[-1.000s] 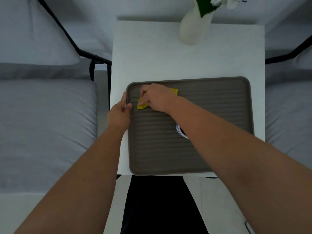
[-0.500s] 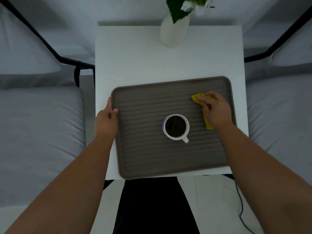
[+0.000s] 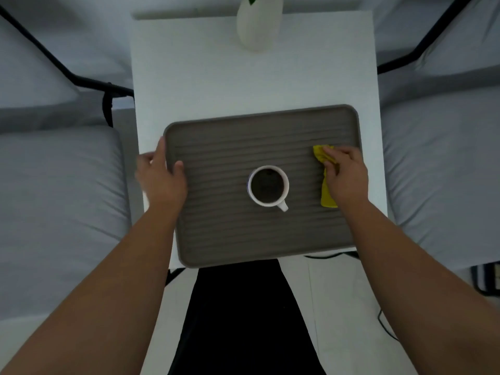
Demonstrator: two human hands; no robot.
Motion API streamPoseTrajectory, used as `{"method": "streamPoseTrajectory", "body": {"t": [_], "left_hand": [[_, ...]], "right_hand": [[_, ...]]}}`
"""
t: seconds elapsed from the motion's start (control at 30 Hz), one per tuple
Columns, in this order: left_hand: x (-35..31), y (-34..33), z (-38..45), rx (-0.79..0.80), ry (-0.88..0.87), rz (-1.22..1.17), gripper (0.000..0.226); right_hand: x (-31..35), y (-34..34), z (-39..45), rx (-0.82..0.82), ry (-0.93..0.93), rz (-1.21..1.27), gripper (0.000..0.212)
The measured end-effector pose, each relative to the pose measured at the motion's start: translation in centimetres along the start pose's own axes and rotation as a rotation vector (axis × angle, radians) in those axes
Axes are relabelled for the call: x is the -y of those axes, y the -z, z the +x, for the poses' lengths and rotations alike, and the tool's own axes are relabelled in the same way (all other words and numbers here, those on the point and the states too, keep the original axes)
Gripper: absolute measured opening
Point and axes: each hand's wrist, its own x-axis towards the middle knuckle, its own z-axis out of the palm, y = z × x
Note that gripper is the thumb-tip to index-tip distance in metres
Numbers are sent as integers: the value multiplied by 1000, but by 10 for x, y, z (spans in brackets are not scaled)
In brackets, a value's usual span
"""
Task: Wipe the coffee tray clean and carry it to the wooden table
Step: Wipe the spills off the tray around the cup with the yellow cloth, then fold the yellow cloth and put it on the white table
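A: Where the white table comes nearest the person, the coffee tray lies flat, its near edge right at the table's near edge and its right side close to the table's right edge.

B: And what stands on it?

A: A white cup of dark coffee, about the middle of the ribbed tray, its handle pointing toward the near edge.

B: The hands?

A: The left hand grips the tray's left rim near the far-left corner. Its thumb lies over the rim on the ribbed surface, and the fingers run along the outside of the rim; one fingertip shows farther left on the table.

B: And the right?

A: The right hand is on the tray's right part, beside the cup but apart from it. Its fingers are bent down over a yellow cloth, pressing and pinching it against the tray. Cloth shows beyond the fingertips on the far side and below the palm on the near side.

B: Anything farther out?

A: A white vase stands at the table's far edge, with a bit of green at its top. Grey cushions with black frames flank the table on both sides.
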Motion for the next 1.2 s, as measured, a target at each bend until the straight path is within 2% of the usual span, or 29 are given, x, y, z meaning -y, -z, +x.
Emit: {"method": "streamPoseTrajectory", "body": {"t": [0.07, 0.17, 0.23, 0.27, 0.4, 0.57, 0.97, 1.1, 1.2], "left_hand": [[-12, -3, -22, 82, -224, 6, 66], [-27, -12, -59, 441, -480, 51, 93], [-29, -23, -79, 579, -509, 36, 111], [-32, -28, -87, 599, -484, -4, 118], [-48, -42, -94, 529, -364, -187, 132], [-60, -59, -91, 469, -351, -333, 132], [-63, -72, -97, 330, -367, -310, 124], [-64, -66, -97, 366, -360, -315, 128], [-62, -52, -96, 408, -371, -312, 133]], "right_hand": [[1, 0, -8, 2, -31, 30, 32], [8, -1, -24, 18, -133, 62, 33], [11, -3, -35, 35, -186, 72, 34], [13, -5, -39, 41, -196, 76, 36], [15, -9, -41, 26, -228, 93, 40], [14, -9, -39, 46, -246, 85, 41], [11, -12, -42, 11, -217, 83, 41], [12, -8, -43, -12, -209, 132, 43], [13, -1, -44, -34, -320, 269, 50]]}}
